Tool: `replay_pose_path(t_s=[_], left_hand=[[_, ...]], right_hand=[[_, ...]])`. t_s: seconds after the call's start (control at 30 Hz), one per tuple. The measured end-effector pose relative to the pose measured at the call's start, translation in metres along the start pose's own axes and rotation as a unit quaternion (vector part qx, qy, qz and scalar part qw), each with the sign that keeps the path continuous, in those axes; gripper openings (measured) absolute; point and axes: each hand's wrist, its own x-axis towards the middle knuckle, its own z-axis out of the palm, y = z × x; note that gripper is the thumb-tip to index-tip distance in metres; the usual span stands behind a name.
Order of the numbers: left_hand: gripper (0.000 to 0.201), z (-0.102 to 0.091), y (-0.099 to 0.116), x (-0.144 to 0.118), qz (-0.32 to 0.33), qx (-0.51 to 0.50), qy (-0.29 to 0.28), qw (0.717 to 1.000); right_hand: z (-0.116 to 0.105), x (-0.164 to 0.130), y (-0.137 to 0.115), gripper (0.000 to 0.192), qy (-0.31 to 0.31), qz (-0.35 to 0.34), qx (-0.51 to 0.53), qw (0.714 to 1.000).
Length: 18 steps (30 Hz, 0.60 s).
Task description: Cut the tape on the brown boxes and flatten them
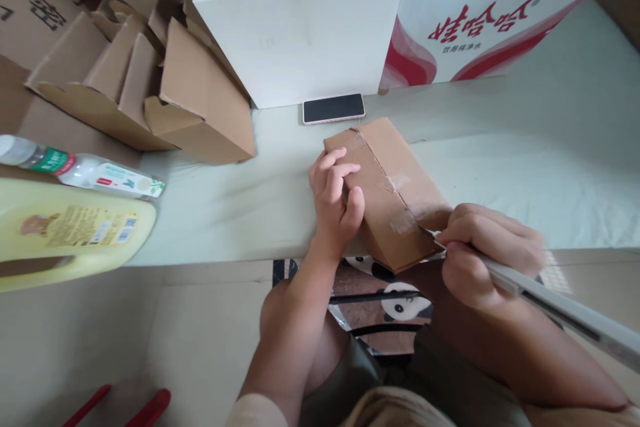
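Note:
A small brown cardboard box (373, 180) lies slanted at the table's front edge, with strips of clear tape across its top seam. My left hand (335, 193) grips its left side, fingers bent over the top face. In my right hand (490, 253) is a utility knife (520, 283) with a long pale handle. Its blade tip meets the box at the near end of the seam, by the tape. How far the blade goes in cannot be made out.
A phone (334, 109) lies behind the box, before a white carton (300, 33) and a red-and-white carton (465, 40). Open cardboard boxes (200, 93) stand at the left. Nearer are a clear bottle (113, 177) and a yellow jug (75, 230).

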Motion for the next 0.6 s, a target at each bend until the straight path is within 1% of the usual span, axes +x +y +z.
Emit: replay_pose_path(t_s=[0.07, 0.17, 0.3, 0.5, 0.6], left_hand=[[0.032, -0.0004, 0.0003, 0.0001, -0.005, 0.014, -0.005, 1.0], [0.036, -0.0008, 0.0007, 0.0002, -0.009, 0.03, -0.01, 0.999], [0.033, -0.0003, 0.0006, 0.0004, -0.017, 0.006, -0.002, 1.0], [0.03, 0.0034, -0.0008, -0.0004, -0.024, -0.031, 0.02, 0.999], [0.029, 0.004, -0.001, -0.0003, -0.028, -0.038, 0.018, 0.999]], right_hand=[[0.0015, 0.0002, 0.0013, 0.02, 0.01, -0.004, 0.025, 1.0], [0.0033, 0.0013, 0.0036, 0.019, 0.004, -0.017, 0.029, 0.999], [0.0065, 0.0034, 0.0055, 0.017, 0.011, -0.053, 0.037, 0.998], [0.0097, 0.002, 0.0059, 0.02, 0.015, -0.061, 0.031, 0.998], [0.0094, 0.0025, 0.0056, 0.02, 0.008, -0.067, 0.027, 0.997]])
